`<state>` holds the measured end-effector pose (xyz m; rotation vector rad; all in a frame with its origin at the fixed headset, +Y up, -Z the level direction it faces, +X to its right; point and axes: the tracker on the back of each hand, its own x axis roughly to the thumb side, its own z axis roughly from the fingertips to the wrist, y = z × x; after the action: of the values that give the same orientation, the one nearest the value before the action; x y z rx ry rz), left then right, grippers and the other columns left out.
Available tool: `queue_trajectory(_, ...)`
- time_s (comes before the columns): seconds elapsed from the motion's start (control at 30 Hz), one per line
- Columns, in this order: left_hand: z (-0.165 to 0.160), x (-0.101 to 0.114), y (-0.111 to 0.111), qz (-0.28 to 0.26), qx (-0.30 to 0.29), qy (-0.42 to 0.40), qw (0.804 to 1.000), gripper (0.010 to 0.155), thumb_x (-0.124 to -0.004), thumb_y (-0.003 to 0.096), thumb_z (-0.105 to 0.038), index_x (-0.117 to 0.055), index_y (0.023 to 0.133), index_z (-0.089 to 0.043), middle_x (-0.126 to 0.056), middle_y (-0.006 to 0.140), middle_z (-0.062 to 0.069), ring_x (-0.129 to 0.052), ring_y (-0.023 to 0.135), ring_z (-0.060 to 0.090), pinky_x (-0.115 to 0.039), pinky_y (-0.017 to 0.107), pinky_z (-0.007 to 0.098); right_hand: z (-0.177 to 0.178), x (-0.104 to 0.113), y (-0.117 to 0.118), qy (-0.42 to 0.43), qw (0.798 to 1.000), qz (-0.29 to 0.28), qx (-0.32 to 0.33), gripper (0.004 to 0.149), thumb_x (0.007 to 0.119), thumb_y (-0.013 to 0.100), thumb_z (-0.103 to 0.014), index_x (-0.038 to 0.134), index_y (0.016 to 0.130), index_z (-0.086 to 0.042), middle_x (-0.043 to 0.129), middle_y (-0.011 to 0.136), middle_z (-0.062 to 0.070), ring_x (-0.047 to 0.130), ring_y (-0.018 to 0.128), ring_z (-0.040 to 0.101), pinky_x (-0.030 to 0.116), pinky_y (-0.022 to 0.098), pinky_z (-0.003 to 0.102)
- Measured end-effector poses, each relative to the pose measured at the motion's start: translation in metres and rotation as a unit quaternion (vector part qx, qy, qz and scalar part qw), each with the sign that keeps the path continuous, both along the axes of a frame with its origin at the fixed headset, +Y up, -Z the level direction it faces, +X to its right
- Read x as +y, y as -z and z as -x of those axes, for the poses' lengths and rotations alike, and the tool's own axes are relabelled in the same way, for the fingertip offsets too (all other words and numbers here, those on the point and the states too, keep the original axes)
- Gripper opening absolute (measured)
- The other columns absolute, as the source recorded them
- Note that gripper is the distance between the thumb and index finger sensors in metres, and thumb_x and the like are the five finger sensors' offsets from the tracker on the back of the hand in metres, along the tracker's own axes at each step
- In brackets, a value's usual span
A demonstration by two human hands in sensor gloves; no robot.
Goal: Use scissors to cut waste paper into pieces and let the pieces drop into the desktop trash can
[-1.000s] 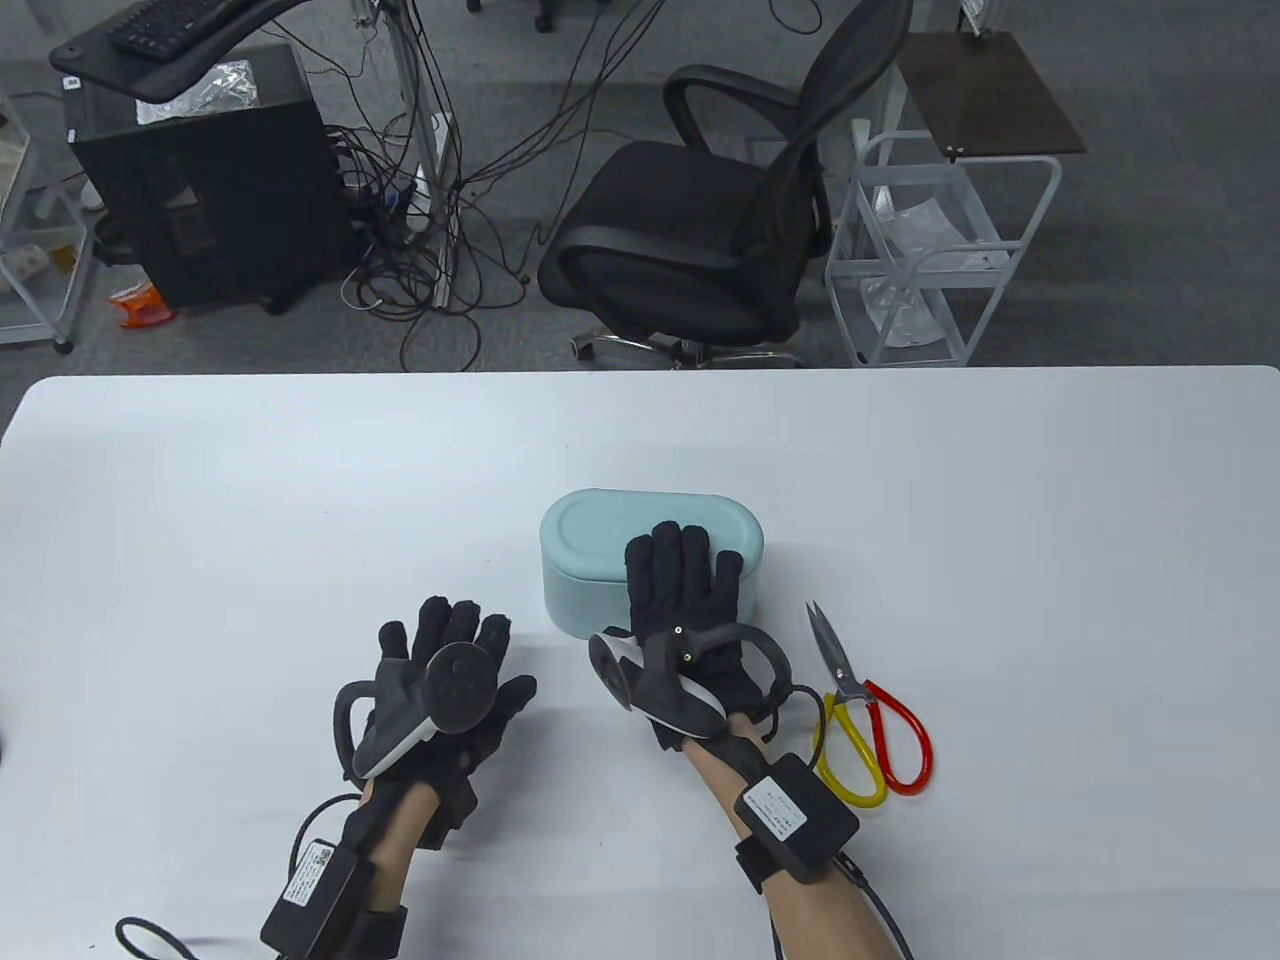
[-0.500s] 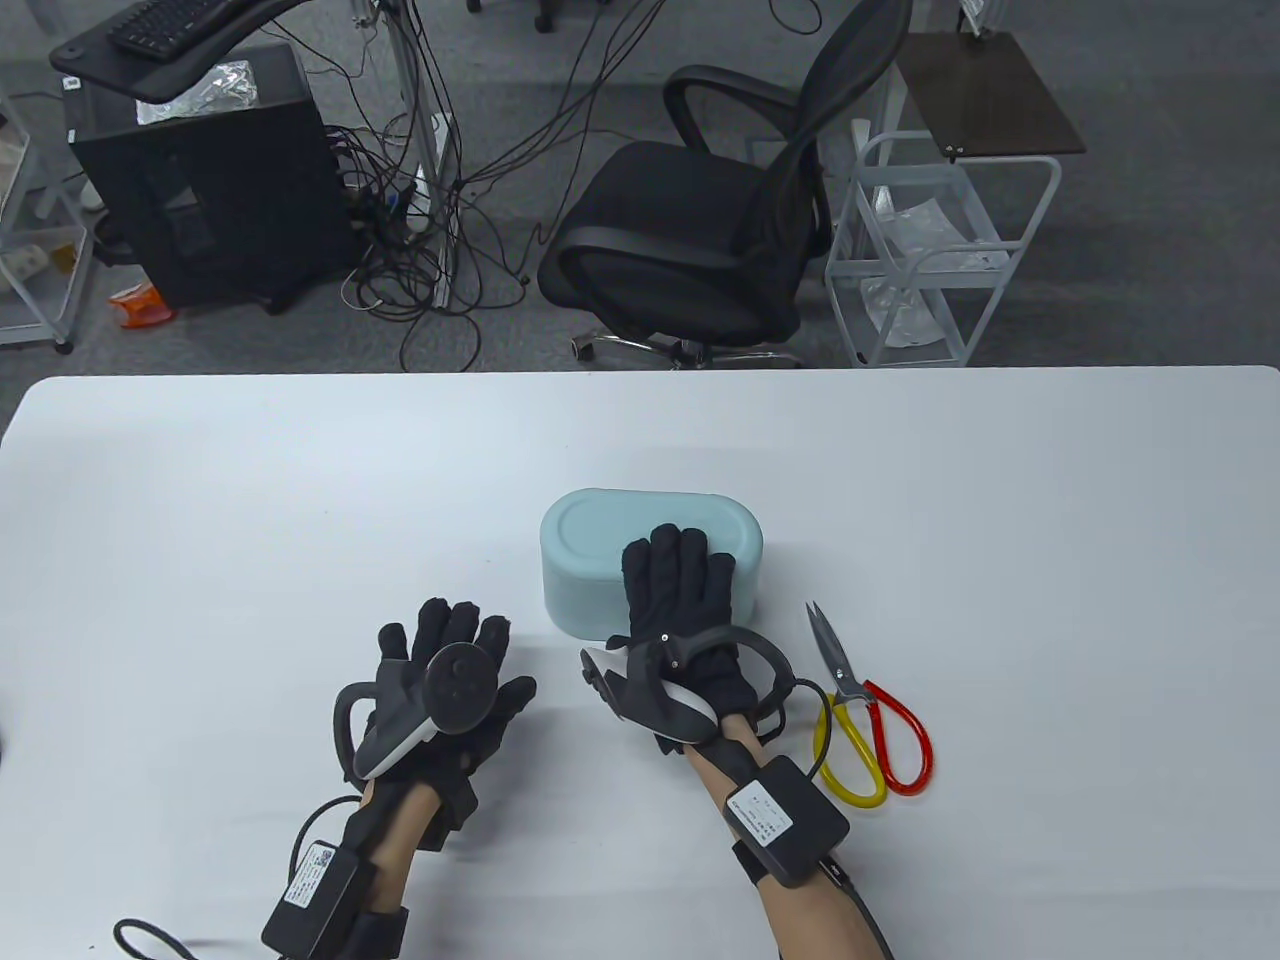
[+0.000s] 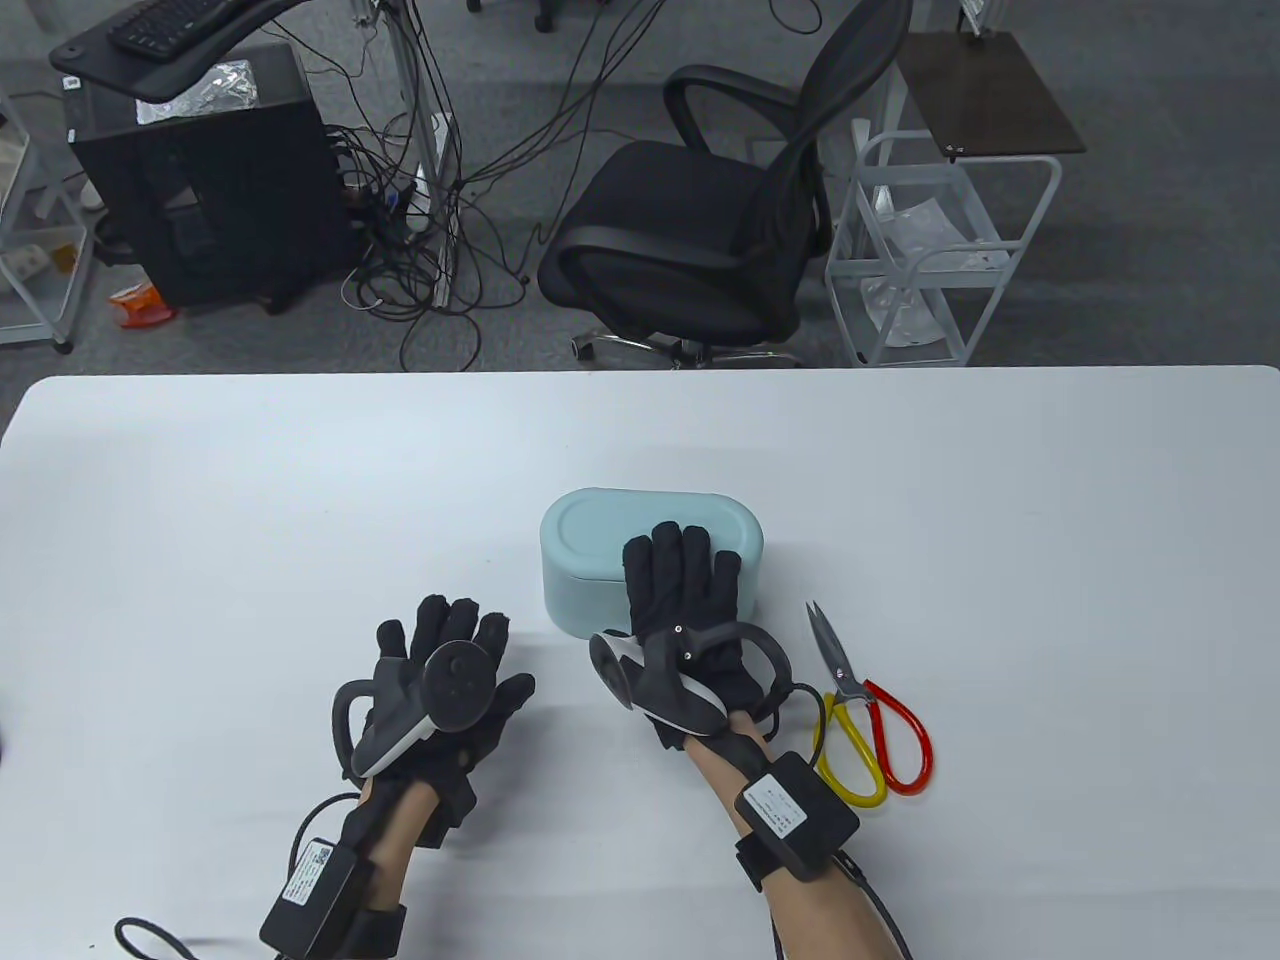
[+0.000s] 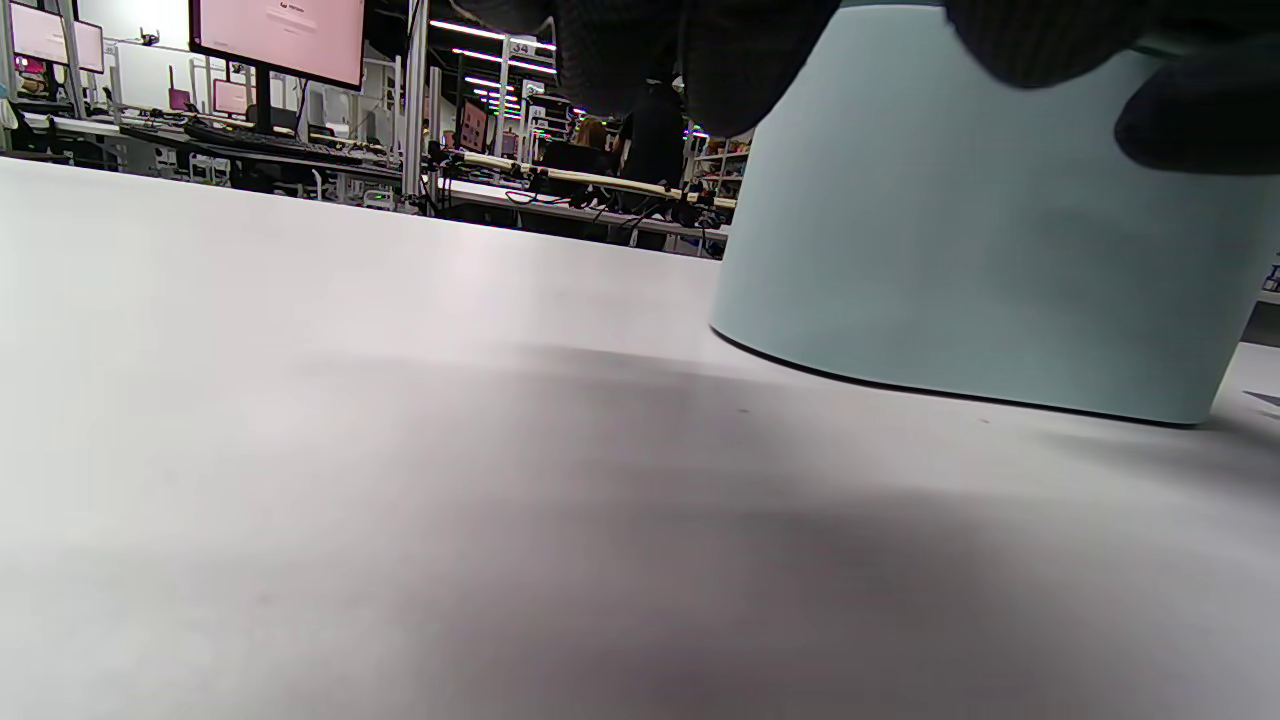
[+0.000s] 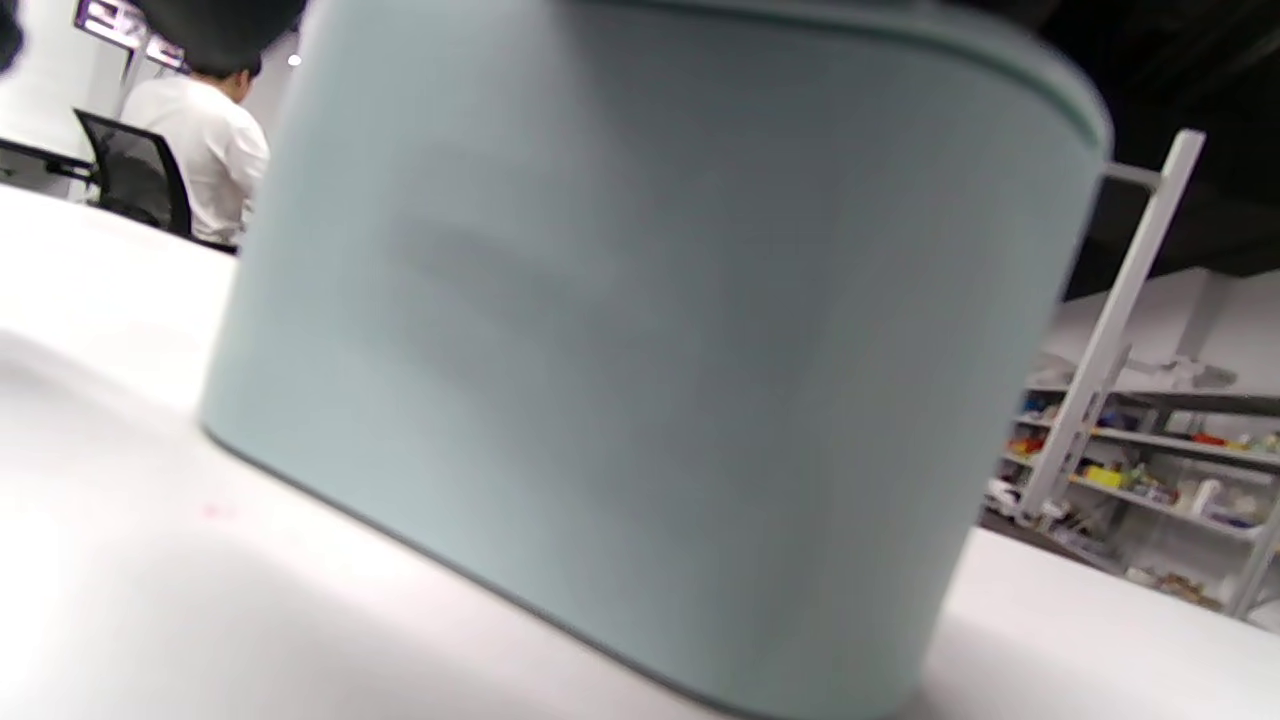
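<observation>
A pale teal desktop trash can with its lid closed stands mid-table; it fills the right wrist view and shows at the right of the left wrist view. My right hand lies with straight fingers flat on the right part of the lid. My left hand rests flat on the table to the can's left, holding nothing. Scissors with one yellow and one red handle lie on the table right of my right wrist, blades closed and pointing away. No paper is in view.
The white table stretches wide on both sides. Beyond its far edge stand a black office chair, a white wire trolley and a dark computer case with tangled cables.
My right hand dipped slightly on the lid and came back to where it was a second ago. The left hand and the scissors have not moved.
</observation>
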<state>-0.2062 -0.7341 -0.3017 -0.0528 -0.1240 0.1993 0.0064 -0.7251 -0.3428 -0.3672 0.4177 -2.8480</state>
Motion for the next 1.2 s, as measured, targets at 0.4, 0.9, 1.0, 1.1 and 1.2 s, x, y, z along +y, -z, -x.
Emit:
queue_trajectory(0.4,-0.003,0.001,-0.002,-0.012,-0.006,-0.003,1.000,0.080,-0.063,0.0458,-0.066,-0.053,0.114,-0.026,-0.046,0.125,0.010,-0.032,0.115,0.041,-0.026,0.074,0.071,-0.051,0.041,-0.019,0.082,0.996,0.031,0.022,0.081,0.051,0.040,-0.070,0.044,0.108,-0.027,0.040,0.118,0.015,0.041,0.106,0.048,0.042,0.073,0.070)
queue_trajectory(0.9,-0.005,-0.002,-0.006,-0.011,-0.018,-0.001,1.000,0.084,-0.061,0.0449,-0.069,-0.045,0.116,-0.029,-0.038,0.127,0.010,-0.025,0.115,0.041,-0.022,0.073,0.071,-0.189,0.025,-0.054,0.128,0.988,0.070,-0.043,0.084,0.046,0.038,-0.073,0.042,0.109,-0.029,0.037,0.120,0.012,0.036,0.108,0.047,0.037,0.073,0.072)
queue_trajectory(1.0,-0.008,-0.002,-0.008,-0.016,-0.023,-0.005,1.000,0.084,-0.061,0.0448,-0.070,-0.044,0.116,-0.029,-0.036,0.127,0.007,-0.024,0.115,0.041,-0.021,0.073,0.071,-0.213,0.019,-0.058,0.145,0.983,0.094,-0.064,0.084,0.046,0.038,-0.074,0.042,0.109,-0.029,0.036,0.120,0.011,0.034,0.108,0.047,0.036,0.073,0.072)
queue_trajectory(1.1,-0.010,-0.002,-0.010,-0.024,-0.027,-0.007,0.999,0.085,-0.060,0.0446,-0.071,-0.040,0.117,-0.030,-0.033,0.127,0.006,-0.021,0.115,0.041,-0.020,0.073,0.071,-0.227,0.012,-0.064,0.167,0.978,0.101,-0.069,0.084,0.047,0.038,-0.073,0.044,0.109,-0.029,0.037,0.120,0.012,0.035,0.108,0.047,0.036,0.073,0.073)
queue_trajectory(1.2,-0.010,-0.001,-0.010,-0.037,-0.031,-0.006,0.999,0.086,-0.059,0.0445,-0.071,-0.037,0.117,-0.032,-0.029,0.127,0.005,-0.019,0.115,0.040,-0.019,0.073,0.071,-0.239,0.002,-0.068,0.181,0.975,0.099,-0.078,0.084,0.046,0.038,-0.073,0.042,0.109,-0.029,0.037,0.120,0.013,0.035,0.108,0.048,0.035,0.073,0.073)
